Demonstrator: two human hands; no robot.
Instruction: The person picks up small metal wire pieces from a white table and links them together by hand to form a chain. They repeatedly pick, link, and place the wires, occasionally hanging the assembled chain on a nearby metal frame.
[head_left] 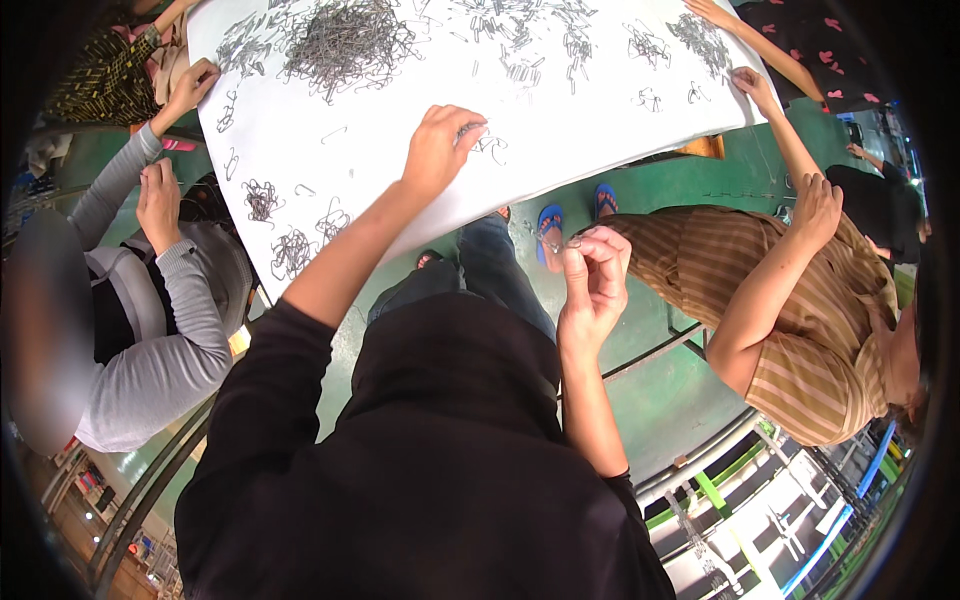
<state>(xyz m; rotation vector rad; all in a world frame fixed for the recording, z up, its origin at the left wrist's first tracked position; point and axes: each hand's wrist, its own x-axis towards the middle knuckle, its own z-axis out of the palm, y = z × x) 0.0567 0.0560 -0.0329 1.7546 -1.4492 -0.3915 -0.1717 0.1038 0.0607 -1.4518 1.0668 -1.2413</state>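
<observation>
Head view, looking down past a black garment: the person's left hand [440, 148] reaches out onto the white table [560, 120], fingers curled down and pinched on a small cluster of wire clips [487, 140] lying on the sheet. The right hand [595, 275] is raised off the table, near the chest, thumb and fingers closed together on a tiny bit of wire [565, 243]; what exactly it grips is too small to tell. The two hands are well apart, the left on the table, the right over the green floor [660, 390].

Farther out on the table lies one large heap of grey wire clips [345, 42] near the far edge, with a looser spread [520, 35] to its right. Smaller bundles sit toward the near left corner: one [262, 198] and two more just beside each other [292, 252]. Single clips are scattered between them, too many to count.

Three other people sit round the table. On the left, a person in a grey sleeve [175, 320] holds both hands close to the table's edge. On the right, a person in a brown striped shirt [800, 350] stretches one arm to the table's corner. At the far right, a hand from a dark, pink-spotted garment [820, 40] rests on the table. Two blue sandals [575, 215] show on the floor under the table. No packages, labels or signs can be made out.
</observation>
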